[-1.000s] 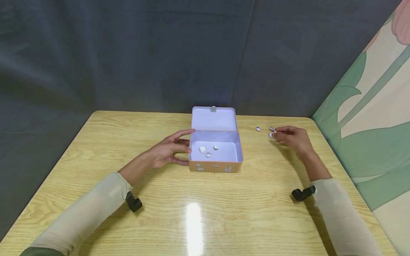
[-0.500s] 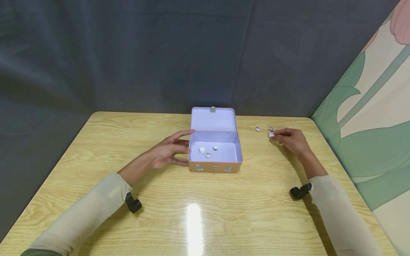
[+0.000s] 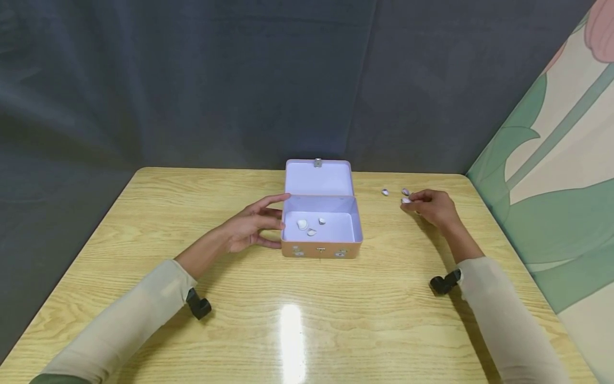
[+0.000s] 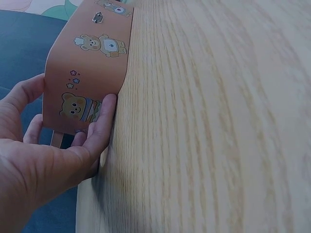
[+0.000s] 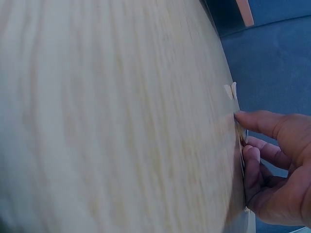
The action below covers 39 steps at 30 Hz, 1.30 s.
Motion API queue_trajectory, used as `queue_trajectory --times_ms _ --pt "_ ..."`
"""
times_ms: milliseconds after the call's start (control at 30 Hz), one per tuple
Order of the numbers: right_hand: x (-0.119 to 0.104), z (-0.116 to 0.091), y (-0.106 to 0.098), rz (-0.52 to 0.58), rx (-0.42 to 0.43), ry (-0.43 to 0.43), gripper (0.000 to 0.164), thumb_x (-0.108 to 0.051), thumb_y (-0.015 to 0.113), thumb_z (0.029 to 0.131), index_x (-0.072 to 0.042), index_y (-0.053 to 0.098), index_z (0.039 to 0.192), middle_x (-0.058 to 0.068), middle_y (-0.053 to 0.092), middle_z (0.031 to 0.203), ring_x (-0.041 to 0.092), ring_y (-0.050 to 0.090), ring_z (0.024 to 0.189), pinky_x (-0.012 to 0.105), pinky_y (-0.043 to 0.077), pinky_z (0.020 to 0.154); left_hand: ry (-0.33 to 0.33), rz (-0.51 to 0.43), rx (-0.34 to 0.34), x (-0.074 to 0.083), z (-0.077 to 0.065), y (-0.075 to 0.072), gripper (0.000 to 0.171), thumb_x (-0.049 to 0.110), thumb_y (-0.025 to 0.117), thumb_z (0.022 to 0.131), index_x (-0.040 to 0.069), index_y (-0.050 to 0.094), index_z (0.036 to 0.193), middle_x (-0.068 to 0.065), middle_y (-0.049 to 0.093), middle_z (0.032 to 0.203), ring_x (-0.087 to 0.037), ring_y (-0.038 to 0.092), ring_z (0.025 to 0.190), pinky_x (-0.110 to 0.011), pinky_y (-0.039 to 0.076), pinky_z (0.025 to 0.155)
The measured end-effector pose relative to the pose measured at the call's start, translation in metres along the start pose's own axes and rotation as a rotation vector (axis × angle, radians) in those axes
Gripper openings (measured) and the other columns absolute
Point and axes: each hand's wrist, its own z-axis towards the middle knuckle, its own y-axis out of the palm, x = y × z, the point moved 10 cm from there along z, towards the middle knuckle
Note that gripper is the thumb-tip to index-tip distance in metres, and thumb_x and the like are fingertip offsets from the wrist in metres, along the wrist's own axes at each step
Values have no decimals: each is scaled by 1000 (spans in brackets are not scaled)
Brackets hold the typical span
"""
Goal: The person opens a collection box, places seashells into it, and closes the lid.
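Observation:
An orange tin box (image 3: 321,249) with a lilac inside stands on the table, its lid (image 3: 318,177) raised. Inside it lie a large white seashell (image 3: 302,224) and two smaller ones. My left hand (image 3: 251,226) rests its spread fingers against the box's left side; bear pictures show beside the fingers (image 4: 104,119) in the left wrist view. To the right of the box, my right hand (image 3: 436,207) pinches a small seashell (image 3: 405,200) at the tabletop between thumb and fingers. Two more seashells lie just beyond: one (image 3: 405,191) close by, another (image 3: 385,192) farther left.
The wooden table (image 3: 230,330) reaches back to a dark curtain (image 3: 240,85). A flower-patterned cloth (image 3: 566,213) hangs along the right side. Each wrist carries a small black camera, such as the left one (image 3: 198,305).
My right hand has shifted slightly left, its thumb and fingers coming round the nearest shell. The left hand stays against the box.

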Motion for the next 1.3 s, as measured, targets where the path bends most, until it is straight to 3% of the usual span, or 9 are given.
queue_trajectory --times_ms 200,333,500,867,1300 --pt "-3 -4 -1 21 4 4 53 -38 81 105 0 72 140 2 75 119 12 61 98 22 53 75 -2 -5 -5 0 -1 1 84 2 69 108 33 35 178 -22 41 173 -38 67 136 -55 72 98" --pt "-6 -7 -5 88 7 12 53 -34 81 106 3 69 142 -13 76 101 0 68 88 21 58 74 -6 -7 0 1 -1 0 84 1 69 108 33 36 178 -22 41 172 -39 66 137 -54 72 97" --pt "-8 -9 -5 180 8 4 54 -27 82 105 7 66 145 -24 71 91 -3 71 84 18 64 75 -7 -5 1 1 0 0 84 1 68 108 33 35 178 -22 41 172 -38 66 136 -54 72 98" --pt "-17 -13 -4 521 19 -101 49 -2 78 104 18 58 144 -22 79 91 -5 78 86 19 70 83 -10 -8 6 0 2 1 84 1 68 108 34 36 178 -23 41 171 -39 64 137 -54 72 96" --pt "-44 -26 11 526 -11 -157 50 1 78 103 19 59 146 -20 80 94 -1 80 89 24 71 88 -9 5 9 0 2 1 83 1 69 108 33 36 177 -23 40 171 -38 65 135 -54 72 96"
